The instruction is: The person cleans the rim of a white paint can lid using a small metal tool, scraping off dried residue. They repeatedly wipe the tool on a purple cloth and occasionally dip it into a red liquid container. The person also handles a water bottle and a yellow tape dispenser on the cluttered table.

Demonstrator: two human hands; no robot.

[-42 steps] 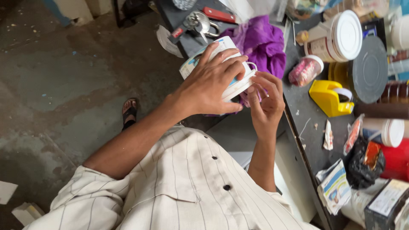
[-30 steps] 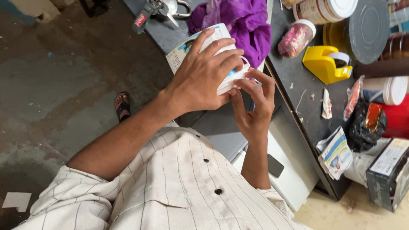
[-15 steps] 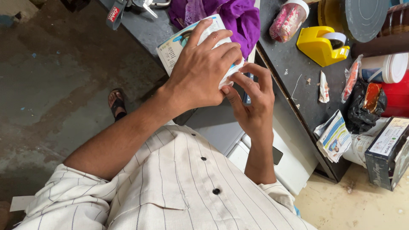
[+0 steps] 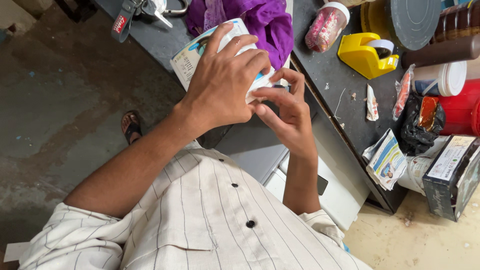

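Note:
My left hand is wrapped over a white carton with blue print, held above the edge of a dark counter. My right hand comes up from below. Its fingertips pinch at the carton's lower end, just under my left fingers. Most of the carton is hidden by my left hand. I wear a pale striped shirt with dark buttons.
A purple cloth lies behind the carton. A yellow tape dispenser, a jar of pink pieces, a black bag, a dark box and a red tub crowd the counter. Keys lie at the top left. A sandalled foot stands on the concrete floor.
The view has drifted, so the counter items have slid up and right. My right fingers have closed in on the carton's lower end, while my left hand keeps its hold.

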